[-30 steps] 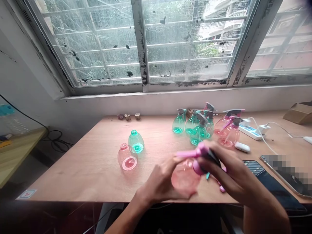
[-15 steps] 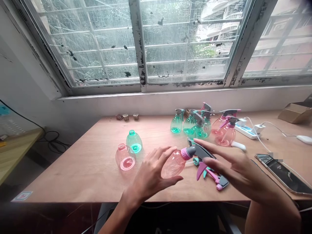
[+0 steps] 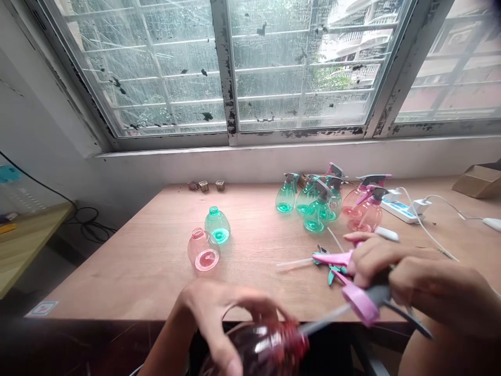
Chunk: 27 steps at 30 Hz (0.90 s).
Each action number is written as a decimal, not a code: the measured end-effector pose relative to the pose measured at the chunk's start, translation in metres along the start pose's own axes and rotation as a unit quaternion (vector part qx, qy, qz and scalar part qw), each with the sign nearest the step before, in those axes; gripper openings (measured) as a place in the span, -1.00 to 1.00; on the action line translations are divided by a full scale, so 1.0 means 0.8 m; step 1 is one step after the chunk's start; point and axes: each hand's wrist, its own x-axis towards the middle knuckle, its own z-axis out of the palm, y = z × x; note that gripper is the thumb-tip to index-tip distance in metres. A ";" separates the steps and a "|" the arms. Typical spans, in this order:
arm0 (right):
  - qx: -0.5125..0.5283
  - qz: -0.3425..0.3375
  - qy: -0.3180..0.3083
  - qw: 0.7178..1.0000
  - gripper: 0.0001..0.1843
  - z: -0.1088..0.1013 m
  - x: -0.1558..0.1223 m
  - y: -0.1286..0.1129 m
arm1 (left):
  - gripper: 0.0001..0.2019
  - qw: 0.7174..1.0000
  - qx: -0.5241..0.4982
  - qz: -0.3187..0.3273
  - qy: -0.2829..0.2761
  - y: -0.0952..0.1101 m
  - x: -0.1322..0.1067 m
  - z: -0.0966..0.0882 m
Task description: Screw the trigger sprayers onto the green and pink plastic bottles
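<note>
Low at the table's front edge, my left hand [image 3: 230, 313] wraps round a clear red plastic bottle [image 3: 254, 350], tilted with its neck to the right. My right hand [image 3: 403, 266] grips a grey and pink spray head [image 3: 364, 303] by its body. The head's clear tube [image 3: 324, 319] points left at the bottle's mouth; blur hides whether its tip is inside. The pink collar is apart from the neck. Behind my right hand, loose pink and teal spray heads [image 3: 331, 269] lie on the table, one with its tube [image 3: 295, 262] stretched left.
An open pink bottle [image 3: 203, 250] and an open green bottle [image 3: 217, 225] stand left of centre. Several green spray bottles [image 3: 316, 214] and pink spray bottles [image 3: 366, 211] stand at the back right, near a white power strip [image 3: 401, 211]. A cardboard box [image 3: 477, 180] sits far right.
The spray head has come off the bottle's neck, its tube now showing between them. My left hand has brought the bottle down towards me; my right hand has moved right with the head.
</note>
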 end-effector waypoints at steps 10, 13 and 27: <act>-0.241 0.334 0.051 0.910 -0.89 -0.020 0.003 0.130 | -0.44 0.790 0.338 -0.218 0.463 -0.028 -0.015 -0.021; -0.223 0.357 -0.007 0.907 -0.89 -0.006 0.008 0.151 | -0.44 0.745 0.371 -0.211 0.513 -0.045 -0.002 -0.030; -0.392 0.394 0.270 0.787 -0.41 -0.006 0.051 0.157 | -0.22 0.674 0.503 -0.108 0.530 -0.076 0.016 -0.047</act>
